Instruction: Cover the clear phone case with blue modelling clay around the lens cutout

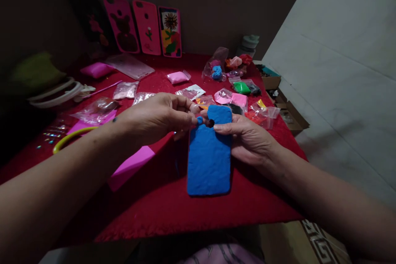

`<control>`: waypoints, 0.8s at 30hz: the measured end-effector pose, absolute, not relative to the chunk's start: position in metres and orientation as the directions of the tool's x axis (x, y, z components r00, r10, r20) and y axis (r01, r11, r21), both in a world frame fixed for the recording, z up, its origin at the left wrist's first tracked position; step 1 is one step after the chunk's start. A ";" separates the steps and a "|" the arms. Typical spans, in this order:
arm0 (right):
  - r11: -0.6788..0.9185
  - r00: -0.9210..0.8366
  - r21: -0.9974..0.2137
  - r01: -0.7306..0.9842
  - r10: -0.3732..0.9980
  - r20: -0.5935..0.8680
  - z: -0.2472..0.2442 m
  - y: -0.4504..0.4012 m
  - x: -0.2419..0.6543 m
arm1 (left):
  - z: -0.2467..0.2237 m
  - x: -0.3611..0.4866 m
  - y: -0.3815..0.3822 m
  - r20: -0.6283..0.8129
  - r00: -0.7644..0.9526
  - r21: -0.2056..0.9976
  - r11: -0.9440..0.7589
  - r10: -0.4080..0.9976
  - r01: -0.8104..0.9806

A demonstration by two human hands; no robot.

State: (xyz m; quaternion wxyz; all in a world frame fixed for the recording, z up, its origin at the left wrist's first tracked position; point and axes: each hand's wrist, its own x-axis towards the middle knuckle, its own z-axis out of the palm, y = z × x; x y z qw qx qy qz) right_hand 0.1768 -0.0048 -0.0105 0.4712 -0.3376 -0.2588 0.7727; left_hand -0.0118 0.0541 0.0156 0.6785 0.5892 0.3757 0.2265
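Item 1: blue-coated phone case (209, 161), one, held over the near part of the table (253, 208), right of the middle of its near edge. Long axis runs near to far; blue coating ends short of the far left corner of the case.

Item 2: right hand (250, 138), gripping the case by its right side, thumb on the front beside the round hole (210, 123).

Item 3: left hand (163, 113), thumb and finger pinched together on a small blue lump (199, 121) at the case's left side, level with the hole; most of the case lies from this pinch toward the near edge. Whether lump and coating are joined cannot be told.

Item 4: pink sheet (133, 167), left of the case.

Item 5: green packet (241, 87), near the right edge.

Item 6: bagged blue clay (217, 72), toward the far right corner.

Item 7: sunflower case (170, 33), standing at the far edge.

Brands, labels, writing: none legible.
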 end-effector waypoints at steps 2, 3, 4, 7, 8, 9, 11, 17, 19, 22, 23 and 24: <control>-0.433 -0.333 -0.703 -0.565 0.899 -0.286 -0.011 -0.004 0.177 | 0.015 -0.011 0.052 -0.230 0.597 0.973 0.178 0.769 0.145; -0.437 -0.336 -0.695 -0.571 0.897 -0.288 -0.011 -0.004 0.176 | 0.014 -0.010 0.051 -0.227 0.590 0.974 0.173 0.775 0.148; -0.442 -0.341 -0.689 -0.574 0.894 -0.290 -0.011 -0.004 0.176 | 0.014 -0.010 0.051 -0.228 0.586 0.974 0.173 0.778 0.149; -0.446 -0.353 -0.684 -0.577 0.892 -0.283 -0.011 -0.003 0.176 | 0.014 -0.011 0.052 -0.244 0.598 0.970 0.201 0.763 0.140; -0.445 -0.352 -0.687 -0.574 0.892 -0.283 -0.011 -0.003 0.176 | 0.014 -0.011 0.053 -0.247 0.607 0.968 0.214 0.755 0.129; -0.443 -0.348 -0.693 -0.569 0.893 -0.286 -0.011 -0.003 0.176 | 0.013 -0.012 0.054 -0.248 0.618 0.967 0.228 0.746 0.114; -0.436 -0.332 -0.707 -0.556 0.897 -0.292 -0.011 -0.003 0.177 | 0.013 -0.013 0.056 -0.253 0.644 0.963 0.256 0.722 0.091; -0.359 -0.265 -0.792 -0.493 0.930 -0.257 -0.007 -0.004 0.176 | 0.013 -0.011 0.052 -0.221 0.641 0.958 0.288 0.735 -0.001; -0.305 -0.208 -0.825 -0.476 0.951 -0.231 -0.005 -0.006 0.174 | 0.015 -0.008 0.048 -0.217 0.640 0.956 0.292 0.737 -0.012; -0.259 -0.122 -0.848 -0.462 0.966 -0.229 -0.002 -0.009 0.170 | 0.016 -0.005 0.042 -0.205 0.622 0.964 0.264 0.756 -0.004; -0.262 -0.104 -0.852 -0.454 0.965 -0.241 -0.001 -0.010 0.169 | 0.017 -0.004 0.041 -0.204 0.610 0.968 0.252 0.766 0.008; -0.273 -0.098 -0.853 -0.445 0.962 -0.256 -0.001 -0.011 0.168 | 0.018 -0.004 0.039 -0.207 0.601 0.970 0.240 0.772 0.025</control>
